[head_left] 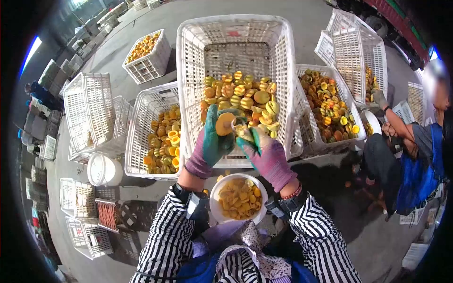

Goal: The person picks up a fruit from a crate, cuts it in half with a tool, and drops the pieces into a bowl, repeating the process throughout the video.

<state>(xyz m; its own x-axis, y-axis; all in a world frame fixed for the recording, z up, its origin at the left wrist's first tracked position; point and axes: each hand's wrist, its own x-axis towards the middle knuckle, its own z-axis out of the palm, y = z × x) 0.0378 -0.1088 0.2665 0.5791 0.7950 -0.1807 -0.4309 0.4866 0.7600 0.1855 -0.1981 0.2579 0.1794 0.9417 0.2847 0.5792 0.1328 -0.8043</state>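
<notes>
My left hand point(211, 144), in a green-and-purple glove, is closed on a halved peach point(225, 124), its orange cut face turned up. My right hand point(268, 153), gloved alike, grips a small tool point(240, 129) with a pale, shiny curved end against the peach half. My fingers partly hide the tool. Both hands are over the near edge of a large white crate point(188, 70), where striped, partly peeled peaches point(243, 94) lie heaped. Below my wrists, a white bucket point(215, 207) holds orange-yellow peach pieces point(239, 198).
White crates of peaches stand at left point(137, 127) and right point(306, 132) of the big one. A white pail point(104, 170) and stacked crates point(89, 108) are farther left. On the right sits a co-worker point(420, 155) in a blue apron, one gloved hand by another crate point(358, 61).
</notes>
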